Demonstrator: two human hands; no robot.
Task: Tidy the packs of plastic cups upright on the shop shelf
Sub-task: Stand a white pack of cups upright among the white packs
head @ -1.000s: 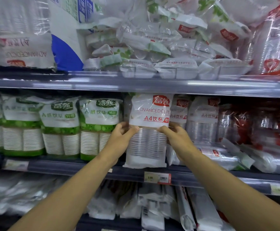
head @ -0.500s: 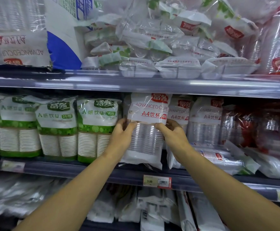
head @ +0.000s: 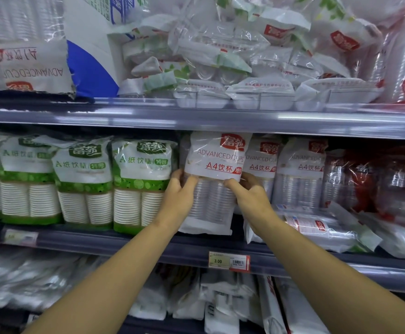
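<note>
cup pack [head: 214, 182] upright | left hand [head: 178, 198], right hand [head: 251, 197] gripping

Held pack [head: 214, 182]: standing on middle shelf [head: 124, 244]
Left: paper-cup packs [head: 141, 184] adjoining
Right: upright packs [head: 300, 174] standing; fallen packs [head: 322, 232] lying near

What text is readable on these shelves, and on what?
"ADVANCED CUPS", "A4": white-topped clear plastic cup pack in both hands.
"A4": two like packs to its right.
"ADVANCEDCUP", upside down: upper-shelf clear cup pack.
"3.00": yellow shelf-edge price tag.
Green-topped paper cup packs: "A", then Chinese characters.
Other labels: blurred.
</note>
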